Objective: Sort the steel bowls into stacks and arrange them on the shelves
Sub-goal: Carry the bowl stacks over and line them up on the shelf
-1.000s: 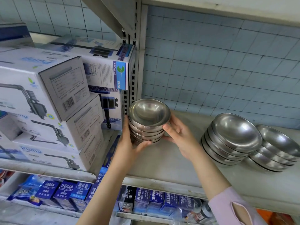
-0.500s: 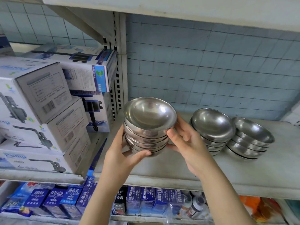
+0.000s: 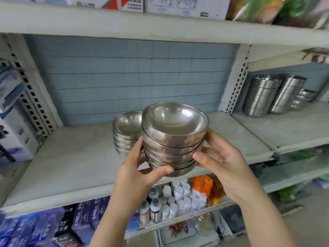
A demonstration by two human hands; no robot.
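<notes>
I hold a stack of several steel bowls [image 3: 174, 139] in the air in front of the middle shelf [image 3: 71, 166]. My left hand [image 3: 137, 172] grips its left side, thumb curled under the lowest bowl. My right hand [image 3: 224, 166] grips the right side, fingers behind the stack. Behind it and to the left, another stack of steel bowls [image 3: 125, 132] stands on the shelf, partly hidden by the held stack. On the neighbouring shelf to the right stand tall stacks of steel cups [image 3: 261, 95] and a small stack of bowls [image 3: 304, 98].
Perforated uprights [image 3: 236, 81] frame the shelf bay against a blue tiled wall. White boxes [image 3: 12, 113] sit at the far left. The lower shelf holds blue packets [image 3: 44, 227], white bottles [image 3: 174, 198] and orange packs. A shelf with boxes runs overhead.
My view has swung right and upward. The held stack has travelled right, past the pump boxes, and is now in front of the standing bowl stack. Both hands keep their grip.
</notes>
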